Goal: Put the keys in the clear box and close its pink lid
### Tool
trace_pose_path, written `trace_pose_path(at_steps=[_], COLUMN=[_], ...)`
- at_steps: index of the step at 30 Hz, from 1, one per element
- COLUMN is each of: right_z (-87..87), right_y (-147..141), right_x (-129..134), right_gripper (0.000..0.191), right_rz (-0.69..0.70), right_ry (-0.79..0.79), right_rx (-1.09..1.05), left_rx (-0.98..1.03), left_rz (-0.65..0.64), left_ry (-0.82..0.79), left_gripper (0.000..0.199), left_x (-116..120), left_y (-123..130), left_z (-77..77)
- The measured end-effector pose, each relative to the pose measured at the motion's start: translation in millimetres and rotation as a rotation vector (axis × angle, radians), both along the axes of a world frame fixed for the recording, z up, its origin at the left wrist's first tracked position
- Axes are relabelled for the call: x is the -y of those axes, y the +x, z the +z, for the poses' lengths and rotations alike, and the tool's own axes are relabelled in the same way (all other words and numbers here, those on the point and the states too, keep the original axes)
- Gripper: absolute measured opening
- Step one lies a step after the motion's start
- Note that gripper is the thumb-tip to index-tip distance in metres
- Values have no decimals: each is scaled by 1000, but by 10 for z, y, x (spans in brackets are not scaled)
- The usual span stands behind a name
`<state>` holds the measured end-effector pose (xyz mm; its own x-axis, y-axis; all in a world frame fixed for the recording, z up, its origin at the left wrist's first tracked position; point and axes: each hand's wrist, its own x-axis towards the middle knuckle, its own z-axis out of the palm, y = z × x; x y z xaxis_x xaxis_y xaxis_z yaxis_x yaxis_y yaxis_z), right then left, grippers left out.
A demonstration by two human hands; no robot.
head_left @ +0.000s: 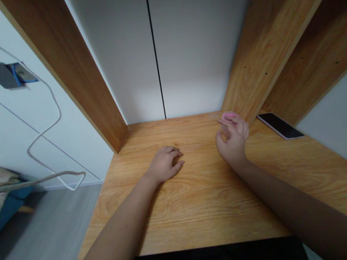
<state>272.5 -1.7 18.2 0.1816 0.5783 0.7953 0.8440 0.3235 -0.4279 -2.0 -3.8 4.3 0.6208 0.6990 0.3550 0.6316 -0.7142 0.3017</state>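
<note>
My left hand [165,163] rests on the wooden desk [187,215] near its middle, fingers apart and holding nothing. To the right, my right hand [232,140] is at a small clear object with a pink top [229,115], near the foot of the right wooden panel. Its fingers curl around the object, which they partly hide; the outline there is a little blurred. Whether the object touches the desk cannot be made out.
A dark-screened phone [280,125] lies at the right against the side panel. Upright wooden panels [254,60] stand on both sides behind the desk. A white cable [55,100] hangs at the left by a wall socket [24,73].
</note>
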Motion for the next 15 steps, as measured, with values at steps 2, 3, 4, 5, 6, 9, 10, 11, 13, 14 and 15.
trace_pose_path(at_steps=[2,3,4,5,6,9,10,11,13,14,15], right_z=[-27,-50,-78,-110,-143,-238,-265,-290,-329,-342,-349], right_y=[30,52,79,111,146,253,284,310,350,363,371], right_x=[-30,-55,-86,-120,-155,-252,-278,-299,-330,-341,-350], right_gripper=[47,50,52,54,55,52,52,51,49,48,47], right_rz=[-45,-69,-97,-116,-113,-135,-153,-164,-180,-181,-180], right_ry=[4,4,6,4,-3,2,1,-5,-15,-21,-24], right_rx=[-86,-136,-186,-236,-273,-323,-331,-341,-372,-388,-406], left_rx=[4,6,8,9,9,6,7,6,5,2,1], left_rz=[1,0,1,2,1,-1,-2,-4,-6,-6,-3], left_ry=[1,2,3,4,4,5,4,3,2,2,2], left_gripper=[31,31,31,30,30,30,30,30,30,30,30], left_x=[1,1,0,0,0,3,4,6,8,9,9], left_y=[1,1,1,0,-1,-4,-4,-4,-3,-3,-2], left_z=[-1,-4,-6,-7,-6,3,8,13,20,22,22])
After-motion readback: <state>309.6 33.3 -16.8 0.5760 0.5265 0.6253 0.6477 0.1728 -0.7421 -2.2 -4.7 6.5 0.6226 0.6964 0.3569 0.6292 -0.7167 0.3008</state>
